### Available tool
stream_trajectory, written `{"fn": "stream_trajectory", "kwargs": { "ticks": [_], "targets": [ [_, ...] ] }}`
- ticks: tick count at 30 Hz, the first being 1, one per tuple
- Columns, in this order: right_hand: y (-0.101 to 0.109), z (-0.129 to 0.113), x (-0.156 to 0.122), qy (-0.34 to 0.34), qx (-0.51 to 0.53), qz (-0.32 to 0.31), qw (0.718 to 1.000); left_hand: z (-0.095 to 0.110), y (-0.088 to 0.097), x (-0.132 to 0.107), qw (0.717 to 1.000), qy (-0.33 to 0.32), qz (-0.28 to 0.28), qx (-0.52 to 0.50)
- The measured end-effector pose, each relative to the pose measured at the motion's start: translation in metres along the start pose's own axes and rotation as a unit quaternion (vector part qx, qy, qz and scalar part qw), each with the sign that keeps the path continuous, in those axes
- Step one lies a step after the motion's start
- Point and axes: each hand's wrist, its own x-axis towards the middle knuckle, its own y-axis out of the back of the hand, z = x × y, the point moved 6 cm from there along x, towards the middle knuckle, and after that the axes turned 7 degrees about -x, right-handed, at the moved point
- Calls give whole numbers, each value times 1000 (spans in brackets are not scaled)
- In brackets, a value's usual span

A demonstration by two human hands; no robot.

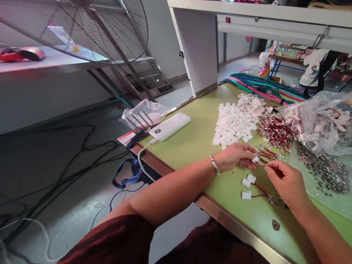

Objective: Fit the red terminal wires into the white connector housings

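My left hand (237, 157) pinches a small white plastic connector housing (255, 158) between thumb and fingers. Close beside it, my right hand (286, 179) is closed in a pinch on a short red wire (262, 162), whose end meets the housing; whether it is inside cannot be made out. Below the hands lie several white housings with red wires attached, one of them a white housing (246, 195) near the table's front. Just beyond my fingers rests a small row of loose red wires (271, 153) with metal ends.
Behind are a heap of white housings (233, 121), a pile of red wires (276, 132), a plastic bag (324, 121) and a spread of small metal parts (324, 168). A white power bank (170, 126) with a cable lies left. A large fan (110, 33) stands beyond.
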Motion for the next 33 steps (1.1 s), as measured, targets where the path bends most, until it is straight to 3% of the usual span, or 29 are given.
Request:
{"fn": "stream_trajectory", "kwargs": {
  "ticks": [5,9,16,22,27,30,33],
  "targets": [
    [4,-9,-3,123,-107,44,986,-1,-2,-2,1000,-2,-26,17],
    [3,-19,-8,175,-209,72,959,-2,-8,0,998,-27,-59,24],
    [-9,-25,-10,189,-116,36,974,-11,-10,3,992,-16,-122,34],
    [-10,-22,-11,152,-94,35,983,-9,-15,-1,984,-34,-168,42],
    [-9,-16,-10,101,-62,24,993,-11,-17,-2,984,-22,-165,61],
    [-9,-9,-6,36,-17,16,999,-9,-20,-3,985,-55,-139,85],
    [-14,3,-3,-48,50,-17,997,-3,-21,-4,979,-114,-78,147]
  ]
}}
